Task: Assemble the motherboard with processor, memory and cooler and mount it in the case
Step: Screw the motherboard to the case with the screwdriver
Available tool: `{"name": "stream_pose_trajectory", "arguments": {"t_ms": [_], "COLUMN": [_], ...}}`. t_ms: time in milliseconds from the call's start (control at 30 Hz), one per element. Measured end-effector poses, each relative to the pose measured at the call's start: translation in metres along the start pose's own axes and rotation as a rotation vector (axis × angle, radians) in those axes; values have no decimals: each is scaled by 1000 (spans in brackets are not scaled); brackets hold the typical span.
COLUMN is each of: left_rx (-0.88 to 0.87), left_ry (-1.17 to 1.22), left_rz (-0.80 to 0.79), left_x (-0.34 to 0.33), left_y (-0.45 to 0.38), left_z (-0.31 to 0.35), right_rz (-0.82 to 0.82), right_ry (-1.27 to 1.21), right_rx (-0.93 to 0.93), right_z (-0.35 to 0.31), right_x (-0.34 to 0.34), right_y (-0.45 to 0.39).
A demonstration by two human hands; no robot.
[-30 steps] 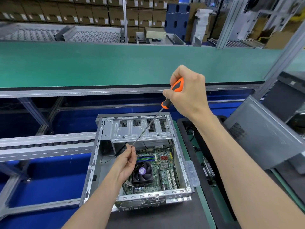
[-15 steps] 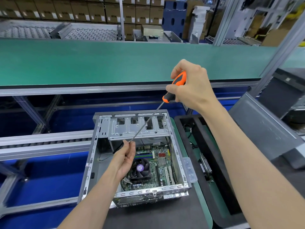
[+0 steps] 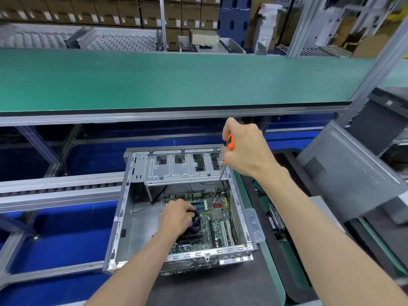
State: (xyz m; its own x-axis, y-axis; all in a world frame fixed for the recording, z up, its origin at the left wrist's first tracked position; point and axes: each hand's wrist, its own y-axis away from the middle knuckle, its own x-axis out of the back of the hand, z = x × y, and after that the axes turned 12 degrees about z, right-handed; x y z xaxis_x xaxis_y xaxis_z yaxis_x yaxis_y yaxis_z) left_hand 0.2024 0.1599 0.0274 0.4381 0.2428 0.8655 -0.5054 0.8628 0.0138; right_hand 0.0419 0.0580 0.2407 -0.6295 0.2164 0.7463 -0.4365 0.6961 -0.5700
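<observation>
Since a moment ago, the screwdriver (image 3: 229,143) is swung upright by the right hand (image 3: 245,149), fingers wrapped round its handle, tip aimed at the motherboard (image 3: 217,214) inside the case (image 3: 123,217). The cooler (image 3: 195,224) is held steady by the left hand (image 3: 176,216). Reach is narrowed by the drive cage (image 3: 183,168).

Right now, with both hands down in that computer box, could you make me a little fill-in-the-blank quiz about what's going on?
1. The right hand grips a screwdriver whose handle is ____.
2. The left hand rests on the ____, which sits on the motherboard.
3. The motherboard lies inside the open metal ____.
4. The screwdriver's shaft points ____ toward the board.

Missing words: orange; cooler fan; case; down
</observation>
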Motion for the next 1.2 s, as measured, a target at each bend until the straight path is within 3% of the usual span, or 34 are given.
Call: {"name": "stream_pose_trajectory", "arguments": {"t_ms": [1200], "left_rx": [51], "left_ry": [29], "left_rz": [-39], "left_x": [0], "left_y": [-2], "left_z": [3], "right_rz": [-78], "right_ry": [42], "right_rx": [-10], "right_z": [9], "right_x": [-36], "right_y": [4]}}
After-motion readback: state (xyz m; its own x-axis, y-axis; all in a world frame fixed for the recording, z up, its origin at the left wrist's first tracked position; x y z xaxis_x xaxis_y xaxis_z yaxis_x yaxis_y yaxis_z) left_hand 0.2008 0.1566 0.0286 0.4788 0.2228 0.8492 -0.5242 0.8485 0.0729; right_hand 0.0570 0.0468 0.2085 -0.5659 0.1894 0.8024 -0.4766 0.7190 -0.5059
